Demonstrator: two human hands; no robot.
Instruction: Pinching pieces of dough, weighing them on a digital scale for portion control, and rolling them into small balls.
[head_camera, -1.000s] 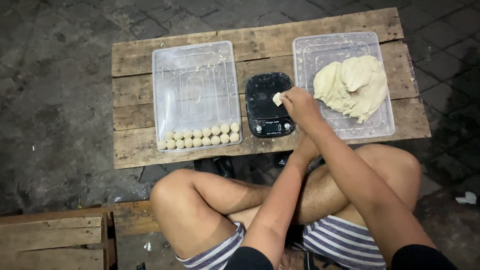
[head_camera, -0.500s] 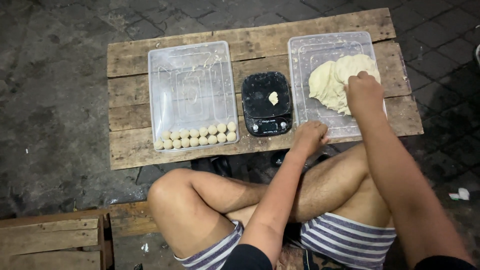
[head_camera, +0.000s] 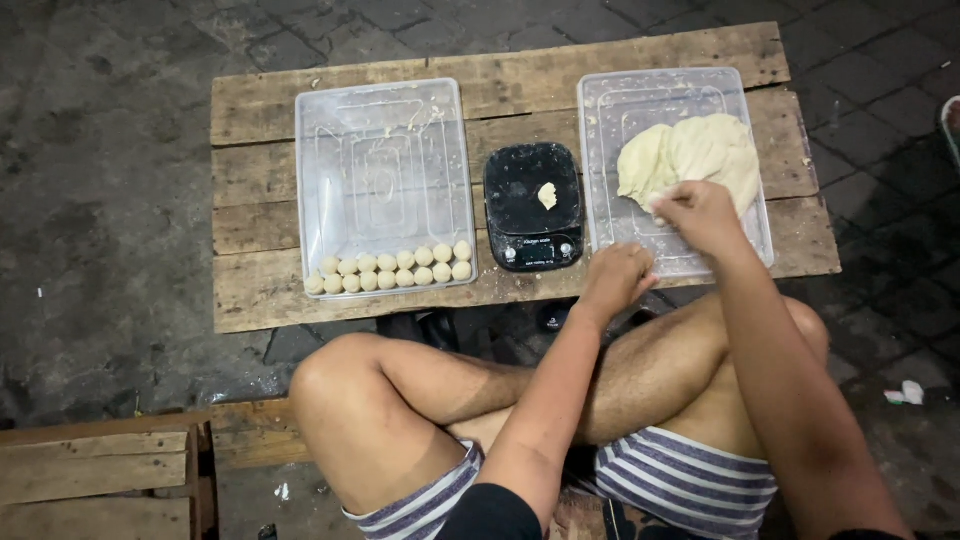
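Note:
My right hand (head_camera: 702, 212) is in the clear right tray (head_camera: 600, 150), fingers pinched on the near edge of the pale dough mass (head_camera: 690, 150). With its fingers curled and nothing visible in them, my left hand (head_camera: 618, 276) rests on the table's front edge by that tray's near left corner. A black kitchen scale (head_camera: 520, 205) stands between the two trays with a small dough piece (head_camera: 547, 195) on its plate. The clear left tray (head_camera: 385, 160) holds two rows of small dough balls (head_camera: 392, 270) along its near side.
Everything stands on a low table of rough wooden planks (head_camera: 250, 200) over dark paving. My bare crossed legs (head_camera: 420, 390) lie just in front of it. A wooden crate (head_camera: 90, 480) sits at the lower left.
My right hand left a small dough piece on the scale, went to the dough mass in the right tray, and now pinches its near edge. My left hand stayed at the table's front edge.

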